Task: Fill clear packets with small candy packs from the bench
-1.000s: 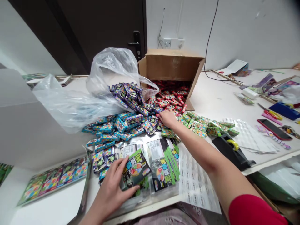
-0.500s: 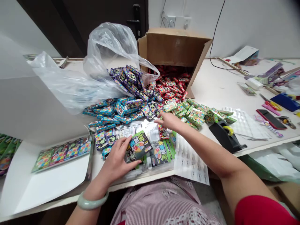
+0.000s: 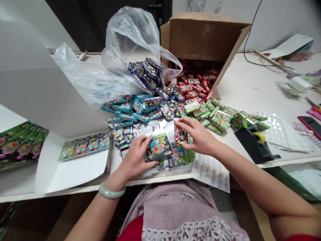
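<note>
My left hand point(image 3: 136, 155) grips the left edge of a black-and-green printed packet point(image 3: 159, 147), thumb along its lower side. My right hand point(image 3: 197, 135) has its fingers and thumb around a small red candy box point(image 3: 180, 134), just right of that packet. Beneath both hands lie clear plastic sleeves point(image 3: 168, 125) and more black-and-green packets point(image 3: 179, 157). Behind them, small candy boxes are heaped by colour: blue boxes point(image 3: 122, 107), purple boxes point(image 3: 147, 73), red boxes point(image 3: 192, 87) and green boxes point(image 3: 220, 117).
An open cardboard box point(image 3: 198, 36) lies on its side behind the red heap, beside a clear plastic bag point(image 3: 130, 30). At left stands a white carton point(image 3: 75, 177) holding a row of boxes. A tape dispenser point(image 3: 253, 144), sticker sheets point(image 3: 213, 170) and a phone point(image 3: 311, 127) are at right.
My right hand has drawn back from above the sleeves and closed its fingers around the red box. My left hand stays on the packet. The view has shifted left and down.
</note>
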Motion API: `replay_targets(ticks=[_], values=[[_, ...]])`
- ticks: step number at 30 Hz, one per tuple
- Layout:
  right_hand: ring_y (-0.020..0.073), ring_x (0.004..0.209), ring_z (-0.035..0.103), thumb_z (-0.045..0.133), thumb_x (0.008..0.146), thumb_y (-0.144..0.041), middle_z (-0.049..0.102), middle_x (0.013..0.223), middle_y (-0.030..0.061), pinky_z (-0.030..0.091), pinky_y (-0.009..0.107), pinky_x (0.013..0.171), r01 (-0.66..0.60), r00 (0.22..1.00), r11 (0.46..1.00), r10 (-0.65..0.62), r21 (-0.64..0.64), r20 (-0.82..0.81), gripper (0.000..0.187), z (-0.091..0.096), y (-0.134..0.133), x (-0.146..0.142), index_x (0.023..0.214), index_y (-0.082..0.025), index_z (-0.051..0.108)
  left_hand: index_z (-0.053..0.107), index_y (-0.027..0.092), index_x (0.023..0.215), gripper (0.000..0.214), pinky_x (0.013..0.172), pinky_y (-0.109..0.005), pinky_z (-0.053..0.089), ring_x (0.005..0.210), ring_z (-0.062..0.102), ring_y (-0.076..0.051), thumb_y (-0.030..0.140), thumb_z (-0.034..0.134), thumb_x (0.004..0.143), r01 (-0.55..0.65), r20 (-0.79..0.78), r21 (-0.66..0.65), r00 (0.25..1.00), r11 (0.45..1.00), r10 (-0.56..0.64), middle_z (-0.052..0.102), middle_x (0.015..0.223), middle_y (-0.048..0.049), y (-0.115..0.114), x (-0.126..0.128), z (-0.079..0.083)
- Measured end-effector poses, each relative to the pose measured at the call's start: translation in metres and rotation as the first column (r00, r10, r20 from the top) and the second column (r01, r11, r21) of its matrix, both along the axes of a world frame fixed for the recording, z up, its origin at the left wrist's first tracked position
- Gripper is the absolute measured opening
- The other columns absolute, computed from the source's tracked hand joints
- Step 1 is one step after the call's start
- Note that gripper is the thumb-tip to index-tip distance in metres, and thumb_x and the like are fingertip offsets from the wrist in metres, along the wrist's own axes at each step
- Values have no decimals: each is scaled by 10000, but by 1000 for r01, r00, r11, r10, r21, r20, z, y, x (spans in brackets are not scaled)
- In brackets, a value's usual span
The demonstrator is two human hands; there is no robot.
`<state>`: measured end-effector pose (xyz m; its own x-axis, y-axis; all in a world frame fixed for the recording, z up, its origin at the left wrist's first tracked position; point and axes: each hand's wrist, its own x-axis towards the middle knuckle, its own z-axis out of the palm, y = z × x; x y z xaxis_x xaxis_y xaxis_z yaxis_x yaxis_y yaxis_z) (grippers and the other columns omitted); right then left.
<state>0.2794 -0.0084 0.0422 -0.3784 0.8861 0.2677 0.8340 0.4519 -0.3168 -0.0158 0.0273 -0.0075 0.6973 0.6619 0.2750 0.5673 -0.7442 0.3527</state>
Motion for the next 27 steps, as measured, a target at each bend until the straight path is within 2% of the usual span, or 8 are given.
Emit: replay_targets(ticks=[4, 9, 14, 18, 21, 23, 25, 27], values=[[317, 1175, 464, 678, 765, -321, 478, 1346, 171, 413, 469, 999, -142, 975, 986, 155, -90, 157, 662, 17, -8, -12, 1367, -153, 461, 228, 212, 1468, 968, 1039, -512, 381, 1220, 407, -341, 437, 768, 696, 23, 27, 2, 999, 1000, -23, 392, 1303, -157, 1, 2, 1], [312, 1192, 469, 698, 757, -329, 493, 1351, 161, 405, 485, 1004, -256, 954, 948, 279, -187, 110, 688, 10, -12, -15, 1373, -163, 441, 223, 208, 1466, 980, 1012, -509, 407, 1199, 427, -339, 413, 779, 685, 100, 13, -57, 995, 993, -99, 411, 1282, -159, -6, 3, 3], [302, 1319, 395, 811, 636, -459, 352, 1451, 198, 387, 456, 1053, -179, 977, 959, 147, -221, -154, 1023, -3, -7, -19, 1455, -186, 261, 238, 228, 1461, 972, 999, -523, 416, 1189, 443, -340, 435, 780, 681, 75, 42, -83, 997, 994, -72, 425, 1278, -156, -8, 2, 4], [297, 1282, 433, 666, 813, -459, 564, 1275, 142, 316, 530, 1084, -90, 985, 981, 62, -172, -161, 629, -6, -13, -33, 1348, -212, 444, 258, 226, 1463, 949, 1014, -519, 409, 1207, 434, -337, 408, 779, 690, 4, 87, -69, 996, 998, 2, 423, 1298, -151, -6, -4, 0], [297, 1327, 391, 551, 907, -406, 604, 1265, 107, 239, 575, 1106, -124, 982, 972, 91, -200, -167, 442, -11, -10, -39, 1315, -242, 506, 264, 227, 1465, 958, 1015, -517, 411, 1203, 439, -337, 421, 782, 683, -7, 102, -65, 995, 998, 13, 434, 1287, -146, -5, -7, -2], [265, 1256, 483, 508, 930, -387, 640, 1220, 87, 323, 519, 1071, -71, 965, 977, 16, -201, -262, 375, -16, 8, -35, 1277, -248, 542, 258, 235, 1465, 944, 1011, -515, 415, 1198, 442, -331, 413, 775, 696, -29, 93, -74, 995, 997, 36, 435, 1279, -142, -4, -9, -3], [219, 1070, 609, 470, 945, -346, 687, 1113, 77, 438, 418, 968, 97, 922, 976, -161, -193, -351, 294, -23, 39, -26, 1180, -227, 601, 259, 242, 1461, 926, 1008, -516, 420, 1196, 444, -328, 403, 769, 705, -54, 87, -86, 994, 995, 61, 427, 1277, -140, -3, -13, -3], [221, 984, 639, 501, 923, -328, 693, 1076, 94, 472, 376, 894, 274, 899, 941, -324, -201, -293, 257, -31, 76, -20, 1099, -195, 633, 262, 249, 1457, 921, 1007, -521, 421, 1195, 446, -330, 402, 769, 704, -67, 84, -95, 994, 993, 75, 420, 1275, -140, -2, -16, -1]])
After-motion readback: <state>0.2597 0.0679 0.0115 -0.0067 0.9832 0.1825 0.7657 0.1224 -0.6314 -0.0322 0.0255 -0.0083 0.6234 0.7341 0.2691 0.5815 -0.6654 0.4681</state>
